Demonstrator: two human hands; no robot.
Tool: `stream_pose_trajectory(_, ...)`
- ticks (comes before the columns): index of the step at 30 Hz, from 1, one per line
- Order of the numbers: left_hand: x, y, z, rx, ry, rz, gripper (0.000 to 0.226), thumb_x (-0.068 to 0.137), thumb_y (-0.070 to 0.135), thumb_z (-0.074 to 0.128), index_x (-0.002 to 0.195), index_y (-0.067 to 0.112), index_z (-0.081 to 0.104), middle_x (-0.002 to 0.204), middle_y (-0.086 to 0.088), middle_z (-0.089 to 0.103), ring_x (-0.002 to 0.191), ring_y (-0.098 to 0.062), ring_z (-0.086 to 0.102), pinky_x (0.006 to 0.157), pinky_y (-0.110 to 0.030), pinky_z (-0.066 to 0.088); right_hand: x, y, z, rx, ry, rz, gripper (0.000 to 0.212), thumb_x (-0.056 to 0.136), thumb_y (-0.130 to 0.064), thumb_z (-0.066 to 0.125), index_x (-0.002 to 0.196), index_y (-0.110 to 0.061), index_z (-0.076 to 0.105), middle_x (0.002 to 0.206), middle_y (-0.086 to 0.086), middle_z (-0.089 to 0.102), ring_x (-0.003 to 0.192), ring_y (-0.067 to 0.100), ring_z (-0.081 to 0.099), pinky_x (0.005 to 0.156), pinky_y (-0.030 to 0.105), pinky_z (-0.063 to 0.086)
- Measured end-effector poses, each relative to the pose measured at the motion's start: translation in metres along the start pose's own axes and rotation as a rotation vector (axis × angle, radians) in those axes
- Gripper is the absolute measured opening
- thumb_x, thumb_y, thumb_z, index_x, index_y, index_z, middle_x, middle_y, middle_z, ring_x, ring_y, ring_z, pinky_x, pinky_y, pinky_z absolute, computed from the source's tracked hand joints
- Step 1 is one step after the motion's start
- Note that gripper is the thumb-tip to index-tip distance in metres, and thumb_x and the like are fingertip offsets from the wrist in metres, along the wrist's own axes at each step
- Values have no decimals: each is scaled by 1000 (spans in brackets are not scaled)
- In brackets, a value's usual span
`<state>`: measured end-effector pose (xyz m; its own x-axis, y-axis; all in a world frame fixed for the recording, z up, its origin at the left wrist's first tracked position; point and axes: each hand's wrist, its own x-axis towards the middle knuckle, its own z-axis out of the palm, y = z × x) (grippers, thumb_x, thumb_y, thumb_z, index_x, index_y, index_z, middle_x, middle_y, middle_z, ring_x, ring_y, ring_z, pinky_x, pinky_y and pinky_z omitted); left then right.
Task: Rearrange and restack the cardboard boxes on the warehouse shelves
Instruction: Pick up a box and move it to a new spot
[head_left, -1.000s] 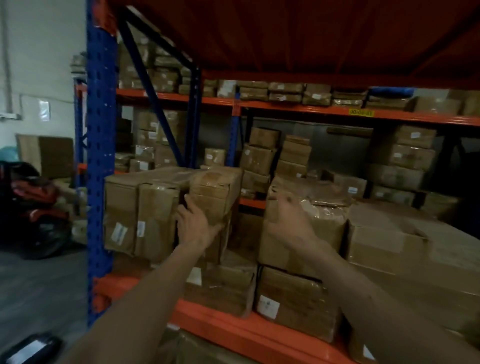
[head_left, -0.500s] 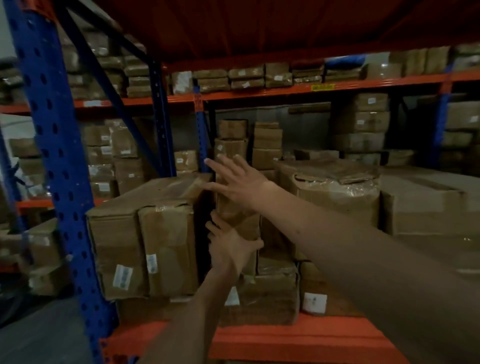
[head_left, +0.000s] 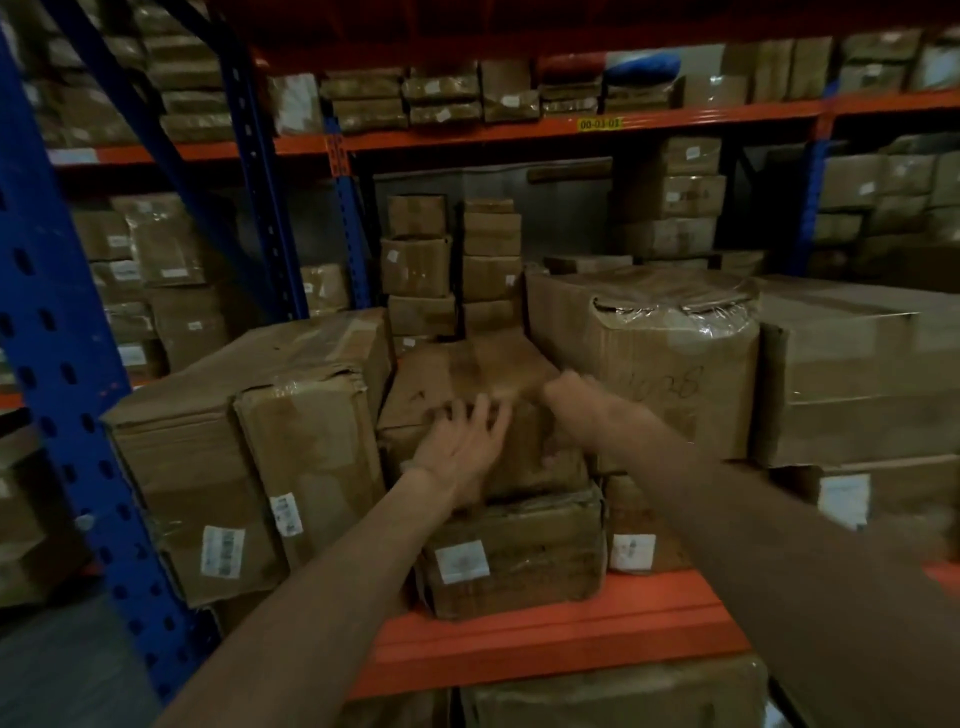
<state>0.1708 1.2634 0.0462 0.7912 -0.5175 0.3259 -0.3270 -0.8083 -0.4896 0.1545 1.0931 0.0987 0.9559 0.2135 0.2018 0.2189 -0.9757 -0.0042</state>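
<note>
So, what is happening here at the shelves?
A person is sorting cardboard boxes on an orange shelf. Both hands are on the middle box, which sits on a lower box between two bigger ones. The left hand lies spread on its front edge; the right hand is blurred, at its right side.

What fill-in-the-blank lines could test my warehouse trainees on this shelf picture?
1. Both hands, left hand and right hand, are on the ____ box.
2. The shelf beam is painted ____.
3. The rack post at left is ____.
4. The wrapped box stands ____ of the hands.

Answers: middle; orange; blue; right
</note>
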Motion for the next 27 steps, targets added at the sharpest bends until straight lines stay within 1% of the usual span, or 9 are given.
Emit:
stream_pose_trajectory(2, 1, 6, 12, 60, -24, 62, 92, 93, 31, 64, 156, 7, 1, 151, -27, 21, 128, -47, 37, 99, -59, 41, -12, 10, 32, 128, 17, 47, 74, 77, -28, 85, 143, -21, 53, 134, 9, 54, 119, 34, 57, 96, 42, 50)
stream_pose_trajectory(5, 1, 9, 15, 61, -53, 39, 109, 82, 36, 76, 155, 9, 0, 149, -25, 21, 129, -46, 35, 102, -57, 37, -8, 15, 44, 214, 61, 75, 82, 74, -23, 86, 147, -26, 48, 137, 9, 51, 120, 36, 54, 97, 43, 49)
stream_pose_trajectory(9, -4, 5, 12, 21, -62, 30, 119, 74, 39, 81, 156, 18, -4, 147, -21, 24, 128, -44, 34, 105, -55, 36, -4, 5, 37, 176, 14, 149, 73, 75, -24, 87, 141, -22, 54, 130, 11, 54, 118, 36, 54, 97, 44, 50)
stream_pose_trajectory(14, -21, -19, -4, -286, -86, -1, 114, 79, 36, 77, 157, 22, -4, 154, -18, 22, 142, -40, 21, 118, -47, 17, -6, -9, 13, 14, -32, 149, 43, 88, -24, 73, 128, -16, 63, 118, 10, 58, 108, 31, 61, 86, 39, 52)
stream_pose_trajectory(15, -30, -25, -8, -322, 18, -65, 109, 82, 37, 74, 158, 18, -2, 157, -20, 21, 145, -39, 15, 120, -46, 11, -6, -15, 1, -55, -48, 124, 41, 89, -28, 72, 127, -15, 63, 119, 10, 58, 109, 31, 61, 85, 39, 51)
stream_pose_trajectory(17, -56, -32, -12, -328, 374, -271, 96, 85, 41, 69, 156, 8, 13, 156, -23, 24, 146, -40, 14, 120, -49, 8, -3, -30, -25, -174, -47, 51, 45, 90, -36, 69, 127, -13, 60, 127, 10, 56, 116, 33, 56, 90, 41, 47)
stream_pose_trajectory(20, -89, -44, -6, -400, 761, -650, 93, 79, 42, 73, 148, 1, 25, 147, -25, 29, 137, -44, 26, 116, -57, 24, 7, -61, -56, -202, 57, -142, 53, 94, -33, 66, 141, -18, 48, 140, 16, 47, 128, 37, 44, 101, 47, 44)
stream_pose_trajectory(23, -111, -48, 9, -666, 676, -1009, 117, 68, 53, 85, 149, 2, 19, 143, -27, 31, 128, -42, 34, 108, -54, 33, 12, -109, -70, -305, 221, -407, 84, 87, -20, 72, 156, -26, 25, 161, 18, 19, 147, 38, 20, 115, 50, 30)
stream_pose_trajectory(27, -129, -37, 31, -860, 375, -1162, 131, 58, 67, 84, 147, -5, 20, 140, -25, 33, 127, -43, 39, 104, -48, 40, 23, -175, -68, -695, 312, -795, 103, 86, -14, 71, 160, -33, 3, 168, 10, -10, 153, 30, -7, 123, 52, 5)
